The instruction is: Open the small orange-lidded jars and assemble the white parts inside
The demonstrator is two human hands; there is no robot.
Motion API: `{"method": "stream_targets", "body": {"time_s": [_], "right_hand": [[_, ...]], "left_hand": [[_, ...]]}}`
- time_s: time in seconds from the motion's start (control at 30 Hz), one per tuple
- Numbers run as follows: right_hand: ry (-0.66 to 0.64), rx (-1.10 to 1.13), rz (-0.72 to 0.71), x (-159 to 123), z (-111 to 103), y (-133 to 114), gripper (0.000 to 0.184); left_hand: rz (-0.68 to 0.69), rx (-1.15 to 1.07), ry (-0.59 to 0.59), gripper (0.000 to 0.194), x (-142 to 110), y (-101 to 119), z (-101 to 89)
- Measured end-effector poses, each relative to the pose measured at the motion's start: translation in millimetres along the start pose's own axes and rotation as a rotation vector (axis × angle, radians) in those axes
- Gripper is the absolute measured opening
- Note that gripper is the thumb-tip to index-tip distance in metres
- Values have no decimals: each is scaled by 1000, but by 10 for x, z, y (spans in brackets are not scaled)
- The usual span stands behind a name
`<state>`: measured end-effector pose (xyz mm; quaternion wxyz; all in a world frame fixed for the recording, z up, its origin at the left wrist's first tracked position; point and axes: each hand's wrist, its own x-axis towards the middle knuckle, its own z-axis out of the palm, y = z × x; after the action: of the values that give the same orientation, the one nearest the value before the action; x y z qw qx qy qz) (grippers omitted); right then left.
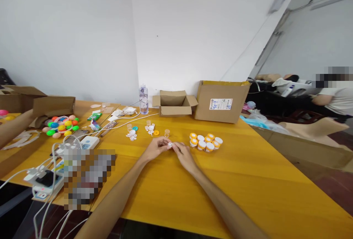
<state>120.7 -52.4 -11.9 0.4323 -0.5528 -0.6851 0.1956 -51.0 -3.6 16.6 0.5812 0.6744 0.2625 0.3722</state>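
My left hand (154,150) and my right hand (182,155) meet over the table, fingertips closed on a small white plastic piece with holes (170,145). Just beyond them stands a small clear plastic cup (167,133). To the left lie two little heaps of similar white pieces (132,135), with a teal ring (135,128) and an orange ring (156,133) beside them. Right of my hands, several small tubs with white and orange lids (205,142) stand in a cluster.
At the back are a water bottle (143,100), an open carton (175,109) and a closed carton (222,101). Cables and a power strip (89,143) cover the left side, near colourful balls (64,123). Another person's forearm (16,125) reaches in there; someone sits far right.
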Motion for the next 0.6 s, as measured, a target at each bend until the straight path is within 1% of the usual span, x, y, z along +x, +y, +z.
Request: {"method": "stream_targets", "body": {"time_s": [0.17,0.33,0.47,0.6], "right_hand": [[6,-19,16,1,11,22,42],[28,-21,-20,3,25,86,46],[16,-15,-37,6,13,113,48],[-9,-12,-28,8,-4,107,48]], "left_hand": [[20,-2,-20,37,2,-25,0],[8,-1,-32,41,7,-42,8],[6,13,-75,39,0,-19,18],[18,7,-90,37,-5,1,24]]}}
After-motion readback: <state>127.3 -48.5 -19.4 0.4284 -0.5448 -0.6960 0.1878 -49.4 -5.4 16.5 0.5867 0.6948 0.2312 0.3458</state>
